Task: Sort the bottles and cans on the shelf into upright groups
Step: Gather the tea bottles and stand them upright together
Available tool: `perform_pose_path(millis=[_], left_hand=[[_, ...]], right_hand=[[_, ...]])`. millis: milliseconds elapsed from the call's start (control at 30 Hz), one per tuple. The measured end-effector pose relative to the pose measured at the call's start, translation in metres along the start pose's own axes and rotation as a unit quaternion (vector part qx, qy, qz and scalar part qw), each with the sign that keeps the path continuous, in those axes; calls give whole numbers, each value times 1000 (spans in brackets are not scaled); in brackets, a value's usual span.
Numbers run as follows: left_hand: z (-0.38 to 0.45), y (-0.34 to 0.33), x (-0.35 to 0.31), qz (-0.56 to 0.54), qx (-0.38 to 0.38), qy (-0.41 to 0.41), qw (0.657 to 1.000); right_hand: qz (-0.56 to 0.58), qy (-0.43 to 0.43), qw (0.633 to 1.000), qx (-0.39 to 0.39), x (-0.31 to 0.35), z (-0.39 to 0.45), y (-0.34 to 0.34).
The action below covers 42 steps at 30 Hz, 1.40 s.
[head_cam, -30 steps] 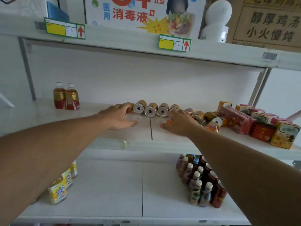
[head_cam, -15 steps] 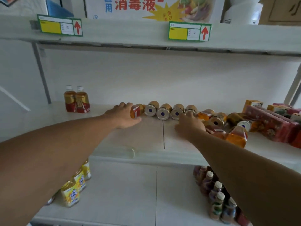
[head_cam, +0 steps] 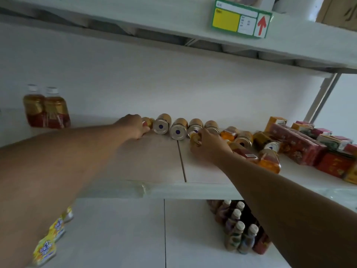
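Observation:
Several gold cans [head_cam: 161,124] lie on their sides in a row along the back of the middle shelf [head_cam: 202,171], bottoms toward me. My left hand [head_cam: 133,126] grips the leftmost lying can [head_cam: 147,121] at the row's left end. My right hand [head_cam: 207,145] holds a small amber bottle [head_cam: 194,137] just in front of the row. More cans and orange tea bottles [head_cam: 269,159] lie tumbled to the right. Two amber bottles [head_cam: 46,107] stand upright at the far left.
Red and orange drink cartons [head_cam: 301,144] are piled at the shelf's right end. On the lower shelf stand a cluster of dark bottles [head_cam: 239,233] at right and yellow-labelled bottles [head_cam: 50,240] at left. The upper shelf edge carries a yellow price tag [head_cam: 241,19].
The view has moved in closer and tilted. My left hand has closed further over the leftmost can. My right hand has drawn back slightly, now holding a small bottle in front of the row.

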<state>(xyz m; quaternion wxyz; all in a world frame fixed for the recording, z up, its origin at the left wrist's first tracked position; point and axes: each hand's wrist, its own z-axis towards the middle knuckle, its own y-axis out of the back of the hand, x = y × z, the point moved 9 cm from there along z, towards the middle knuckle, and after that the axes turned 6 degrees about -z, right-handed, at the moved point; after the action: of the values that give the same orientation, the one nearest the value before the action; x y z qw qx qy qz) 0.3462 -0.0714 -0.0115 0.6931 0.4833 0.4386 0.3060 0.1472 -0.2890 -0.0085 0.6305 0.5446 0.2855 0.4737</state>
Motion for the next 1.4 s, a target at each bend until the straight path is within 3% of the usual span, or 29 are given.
perform_pose_path(millis=[100, 200, 400, 533, 700, 833, 967, 1200, 1400], left_hand=[[-3, -1, -2, 16, 16, 9, 1000], [-15, 8, -3, 50, 79, 33, 995], [-55, 21, 10, 98, 200, 93, 970], [-71, 34, 7, 90, 144, 81, 982], [-86, 53, 19, -41, 69, 103, 991], [-99, 80, 33, -185, -36, 103, 977], [-121, 86, 55, -330, -93, 99, 934], [-180, 99, 119, -352, -79, 134, 923], [-214, 127, 186, -368, -99, 132, 915]], right_hand=[[-11, -14, 1000, 5, 2, 2, 3], [-45, -18, 999, 20, 7, 4, 7], [-116, -23, 987, 111, 11, 2, 11], [-113, -53, 984, 126, 8, -7, 16], [63, -25, 996, 56, 20, 0, 33], [271, -13, 962, -1, 34, 0, 48], [434, 37, 899, 39, 75, -4, 30], [472, 79, 872, 102, 159, -23, -6], [436, 91, 892, 79, 233, -38, -4]])
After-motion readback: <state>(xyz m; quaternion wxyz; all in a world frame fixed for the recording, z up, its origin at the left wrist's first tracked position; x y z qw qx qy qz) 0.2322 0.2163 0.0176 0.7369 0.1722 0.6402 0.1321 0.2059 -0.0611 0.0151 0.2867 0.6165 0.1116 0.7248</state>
